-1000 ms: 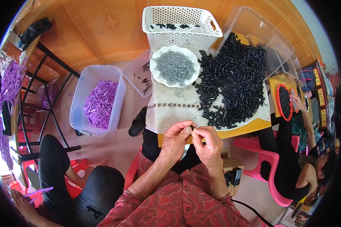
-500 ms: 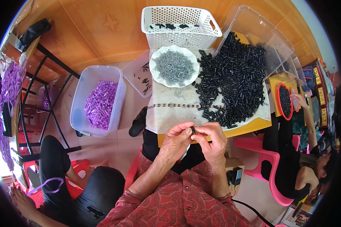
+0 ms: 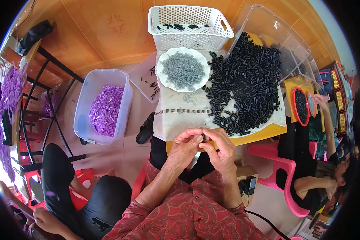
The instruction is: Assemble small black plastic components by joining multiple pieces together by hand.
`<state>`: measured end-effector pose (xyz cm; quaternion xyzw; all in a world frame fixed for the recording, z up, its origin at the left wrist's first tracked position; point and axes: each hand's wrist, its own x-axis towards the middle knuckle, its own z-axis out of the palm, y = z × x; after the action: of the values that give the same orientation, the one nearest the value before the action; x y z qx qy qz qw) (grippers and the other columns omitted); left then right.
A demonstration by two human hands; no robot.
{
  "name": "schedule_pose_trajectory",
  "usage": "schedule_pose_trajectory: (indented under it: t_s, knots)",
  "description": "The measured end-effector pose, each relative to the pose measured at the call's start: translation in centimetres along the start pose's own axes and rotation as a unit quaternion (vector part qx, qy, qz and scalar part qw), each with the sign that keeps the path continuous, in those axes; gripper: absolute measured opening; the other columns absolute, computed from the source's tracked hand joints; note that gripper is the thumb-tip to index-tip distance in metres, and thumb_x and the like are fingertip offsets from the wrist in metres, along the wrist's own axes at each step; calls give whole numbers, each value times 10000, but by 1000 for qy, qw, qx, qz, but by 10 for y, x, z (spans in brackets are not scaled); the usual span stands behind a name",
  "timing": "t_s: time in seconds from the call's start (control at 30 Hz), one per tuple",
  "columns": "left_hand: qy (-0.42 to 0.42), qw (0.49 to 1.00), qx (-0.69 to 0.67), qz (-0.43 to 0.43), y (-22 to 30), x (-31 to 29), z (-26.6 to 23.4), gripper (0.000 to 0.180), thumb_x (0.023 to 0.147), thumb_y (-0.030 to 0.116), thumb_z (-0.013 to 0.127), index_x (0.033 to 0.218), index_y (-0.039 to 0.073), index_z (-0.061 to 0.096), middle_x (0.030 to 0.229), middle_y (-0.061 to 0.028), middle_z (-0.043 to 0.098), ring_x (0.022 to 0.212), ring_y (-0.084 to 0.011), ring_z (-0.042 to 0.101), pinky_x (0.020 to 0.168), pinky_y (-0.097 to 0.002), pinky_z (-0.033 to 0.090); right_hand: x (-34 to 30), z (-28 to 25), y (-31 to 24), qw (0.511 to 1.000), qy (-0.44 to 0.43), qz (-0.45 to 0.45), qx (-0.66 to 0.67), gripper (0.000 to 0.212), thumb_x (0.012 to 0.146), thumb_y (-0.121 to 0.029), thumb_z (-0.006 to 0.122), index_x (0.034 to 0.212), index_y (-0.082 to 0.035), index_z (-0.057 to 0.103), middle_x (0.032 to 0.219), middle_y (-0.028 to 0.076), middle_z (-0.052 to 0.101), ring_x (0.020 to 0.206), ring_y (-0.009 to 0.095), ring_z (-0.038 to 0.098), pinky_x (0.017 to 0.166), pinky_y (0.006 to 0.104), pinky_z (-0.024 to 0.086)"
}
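Just off the table's near edge, my left hand (image 3: 184, 149) and my right hand (image 3: 221, 151) meet, both closed in a pinch. A small black plastic piece (image 3: 204, 138) shows between their fingertips, mostly covered. Beyond them on the white tablecloth (image 3: 176, 122) lies a big heap of short black tube-like pieces (image 3: 256, 80). A white plate with a wavy rim (image 3: 162, 82) holds many small clear grey pieces (image 3: 183, 70). I cannot make out whether one of those is between my fingers too.
Behind the plate stands a white perforated basket (image 3: 188, 42) with several black pieces. A clear bin (image 3: 294, 28) lies tipped behind the heap. On the floor at left is a tub (image 3: 81, 108) of purple pieces. A person sits at left, another at right beside a red-rimmed bowl (image 3: 295, 116).
My hands have drawn slightly closer together, and the fingers now cover more of the black piece. The left person's hands have moved; the right person's hand has shifted at the small plate.
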<state>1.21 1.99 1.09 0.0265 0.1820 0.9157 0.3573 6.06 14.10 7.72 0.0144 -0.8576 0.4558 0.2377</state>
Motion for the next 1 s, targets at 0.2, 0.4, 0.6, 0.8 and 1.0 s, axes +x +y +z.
schedule_pose_trajectory:
  t_s: [0.2,0.4,0.6,0.8,1.0]
  knots:
    - [41,999,-6,-8,0,-2,2,267,898,2,567,1156,50,617,1037,-77,651,940,-165,616,804,-347,540,-3,5,5,1000,21,-11,-9,355,704,19,739,1040,-3,628,934,116,666,792,237,627,675,299,512]
    - [26,1000,17,-5,-3,-1,0,314,902,7,566,1212,48,588,1082,-80,637,962,-159,610,845,-333,527,-7,5,7,999,37,-4,-15,325,704,23,740,1008,1,627,893,117,662,722,220,618,621,290,503]
    - [-18,996,80,18,-1,-3,4,436,856,-34,616,1278,51,543,1031,-28,608,929,-104,578,851,-259,502,-4,-1,7,998,54,-20,-25,300,720,30,729,1001,8,625,874,130,659,710,220,621,597,290,503]
    - [-22,982,186,18,4,-4,7,534,814,-8,683,1316,46,509,952,10,571,880,-74,549,800,-221,482,-8,1,5,998,58,3,-7,264,742,38,713,991,8,632,873,123,665,759,223,645,617,287,524]
    - [-34,961,272,26,9,-4,7,528,812,35,703,1308,48,520,944,11,578,866,-62,537,770,-218,476,-10,2,6,998,67,-6,16,262,747,34,716,996,10,638,877,130,669,776,215,648,630,280,529]
